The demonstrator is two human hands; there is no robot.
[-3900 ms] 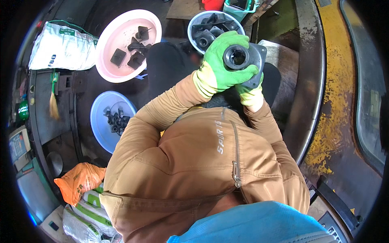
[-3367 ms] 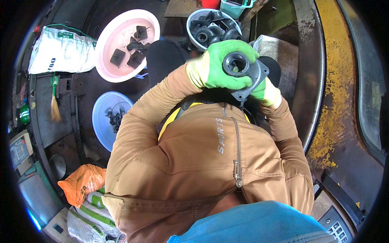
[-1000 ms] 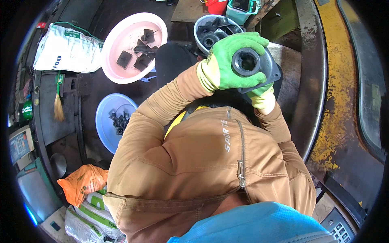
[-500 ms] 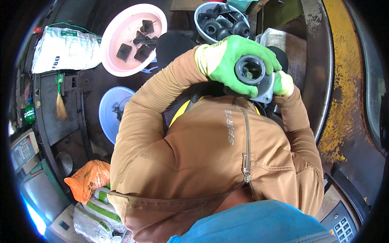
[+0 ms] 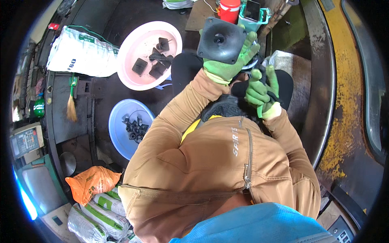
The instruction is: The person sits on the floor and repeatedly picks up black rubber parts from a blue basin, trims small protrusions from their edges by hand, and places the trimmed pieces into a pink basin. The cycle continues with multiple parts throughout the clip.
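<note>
One black part [image 5: 227, 46] — now square-face up

Left of centre, your left hand [image 5: 227, 69] could pass between pink basin [image 5: 140, 45] and blue basin [image 5: 118, 130], past your obstructing left knee [image 5: 185, 72].

Head-worn fisheye camera, left of a pair, observed facing steeply downward from above the wearer's chest. With twelve at the top, blue fabric [image 5: 251, 224] at five o'clock lies nearest the lens. The brown jacket [image 5: 214, 158] extends from centre toward six. Beyond it, at moderate range, are the left hand [image 5: 227, 69] at one o'clock and the right hand [image 5: 258, 91] at two. The pink basin [image 5: 121, 52] at eleven stands farther off. The yellow-worn panel [image 5: 344, 121] at three shows curved edges; a black border [image 5: 10, 229] closes the corners.
</note>
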